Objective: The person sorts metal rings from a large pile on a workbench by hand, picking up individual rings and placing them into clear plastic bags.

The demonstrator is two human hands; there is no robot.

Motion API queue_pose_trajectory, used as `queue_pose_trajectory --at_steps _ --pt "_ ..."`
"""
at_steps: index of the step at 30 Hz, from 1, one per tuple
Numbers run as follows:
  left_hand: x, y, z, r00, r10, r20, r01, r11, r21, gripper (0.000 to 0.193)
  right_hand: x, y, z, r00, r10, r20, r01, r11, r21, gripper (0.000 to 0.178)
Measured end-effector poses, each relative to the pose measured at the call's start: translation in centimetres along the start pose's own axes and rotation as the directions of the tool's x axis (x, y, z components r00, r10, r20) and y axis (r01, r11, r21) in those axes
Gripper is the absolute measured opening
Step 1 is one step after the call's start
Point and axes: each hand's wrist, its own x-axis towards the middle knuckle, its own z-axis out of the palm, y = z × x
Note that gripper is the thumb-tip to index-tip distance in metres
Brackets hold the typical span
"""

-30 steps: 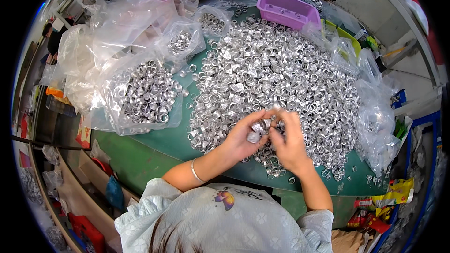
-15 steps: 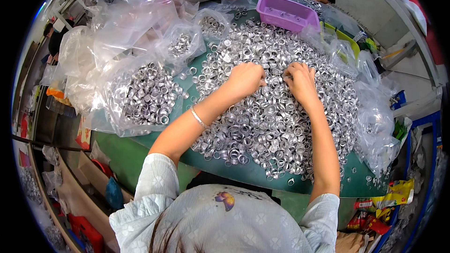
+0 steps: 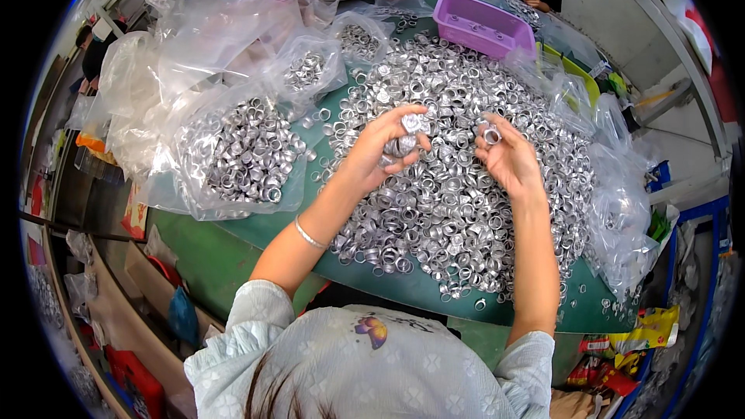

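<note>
Left fingers (image 3: 403, 133) curl around several caps (image 3: 407, 140); right fingers (image 3: 497, 130) pinch one cap (image 3: 490, 136). Loosely bunched, the left hand's caps could slip back into the heap (image 3: 458, 186), or off the tabletop (image 3: 233, 240) edge.

A clear plastic bag filled with silver metal rings (image 3: 233, 157) lies on the green table, left of the loose heap. Behind it sit two smaller clear plastic bags of rings (image 3: 310, 70), one further back (image 3: 358, 35), among crumpled empty clear plastic bags (image 3: 202, 31). More clear plastic sheeting (image 3: 621, 209) lines the table's right edge. At lower right lie a yellow printed foil packet (image 3: 648, 334) and a red wrapper (image 3: 597, 376)
</note>
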Motion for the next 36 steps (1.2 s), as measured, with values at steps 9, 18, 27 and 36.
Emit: queue_pose_trajectory --at_steps 9,18,27,36 --pt "-3.5 -2.6 -1.8 0.971 -0.239 0.016 0.221 0.869 -0.443 0.029 -0.5 3.4 4.1 0.963 -0.218 0.155 0.079 -0.323 -0.943 0.040" --pt "-3.5 -1.2 -1.0 0.972 0.004 -0.234 0.009 0.999 0.053 0.023 -0.7 -0.2 2.2 0.999 -0.010 0.046 0.008 0.999 0.041 0.014" --pt "1.0 -0.9 -5.2 0.812 0.581 -0.048 -0.057 0.161 0.985 0.023 2.9 1.7 3.8 0.957 -0.138 0.254 0.172 -0.434 -0.884 0.019" --pt "3.5 2.3 -4.9 0.968 0.246 -0.041 0.076 -0.137 0.988 0.023 3.2 -0.9 1.9 0.997 -0.060 0.046 0.072 0.557 -0.828 0.012"
